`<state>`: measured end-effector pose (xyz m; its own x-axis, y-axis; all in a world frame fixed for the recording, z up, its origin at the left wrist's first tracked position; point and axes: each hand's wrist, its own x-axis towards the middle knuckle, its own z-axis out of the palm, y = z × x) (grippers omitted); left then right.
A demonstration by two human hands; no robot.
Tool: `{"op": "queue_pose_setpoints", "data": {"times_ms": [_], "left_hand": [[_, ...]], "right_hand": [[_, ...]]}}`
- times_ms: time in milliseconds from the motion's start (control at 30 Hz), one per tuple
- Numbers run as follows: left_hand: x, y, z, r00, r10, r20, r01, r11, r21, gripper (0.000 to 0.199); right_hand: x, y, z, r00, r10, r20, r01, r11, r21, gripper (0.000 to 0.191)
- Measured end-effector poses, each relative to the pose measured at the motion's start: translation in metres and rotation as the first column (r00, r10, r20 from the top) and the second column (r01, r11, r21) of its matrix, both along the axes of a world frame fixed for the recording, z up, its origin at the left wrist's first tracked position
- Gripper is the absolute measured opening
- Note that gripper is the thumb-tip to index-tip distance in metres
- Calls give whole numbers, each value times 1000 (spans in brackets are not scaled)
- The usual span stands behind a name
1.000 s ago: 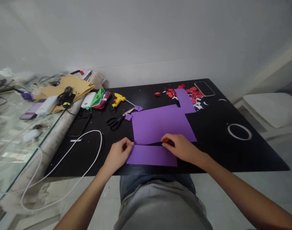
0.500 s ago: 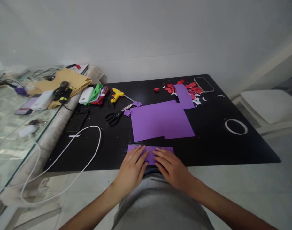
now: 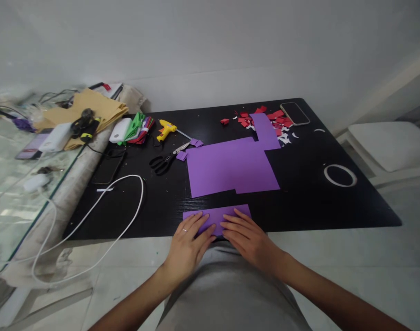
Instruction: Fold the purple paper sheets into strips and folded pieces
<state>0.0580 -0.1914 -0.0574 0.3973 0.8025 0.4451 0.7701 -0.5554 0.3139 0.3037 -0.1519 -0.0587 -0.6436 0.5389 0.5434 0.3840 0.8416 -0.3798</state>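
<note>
A narrow purple paper piece (image 3: 215, 217) lies at the front edge of the black table. My left hand (image 3: 189, 241) rests on its left part, fingers stretched and a ring on one of them. On its right part my right hand (image 3: 246, 234) lies with fingers spread. Both hands press on the paper; the palms hide its lower corners. Beyond them is a larger purple sheet (image 3: 230, 168) with cut-out corners, and a purple strip (image 3: 265, 132) touches its upper right.
Black scissors (image 3: 163, 163), small purple pieces (image 3: 181, 156) and a yellow glue gun (image 3: 167, 129) lie left of the sheet. Red scraps (image 3: 282, 120) and a phone (image 3: 295, 113) are at the back right, a white ring (image 3: 340, 175) at the right. A white cable (image 3: 141, 197) loops at the left.
The view has tilted slightly, so the table's things appear a little higher. My right fingers have spread apart and shifted slightly on the narrow paper. My left hand stays on it.
</note>
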Motion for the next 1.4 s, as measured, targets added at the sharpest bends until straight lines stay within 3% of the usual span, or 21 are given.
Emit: {"op": "queue_pose_setpoints", "data": {"times_ms": [233, 1033, 1400], "left_hand": [[0, 5, 0, 999, -28, -24, 29, 998, 50, 24], [1, 7, 5, 994, -50, -95, 52, 998, 20, 25], [11, 6, 16, 989, -38, -145, 17, 990, -140, 17]], "right_hand": [[-1, -1, -3, 999, -33, -3, 33, 999, 27, 17], [-3, -4, -1, 998, -59, -5, 59, 998, 16, 20], [-19, -8, 17, 975, -115, 191, 149, 974, -169, 20]]}}
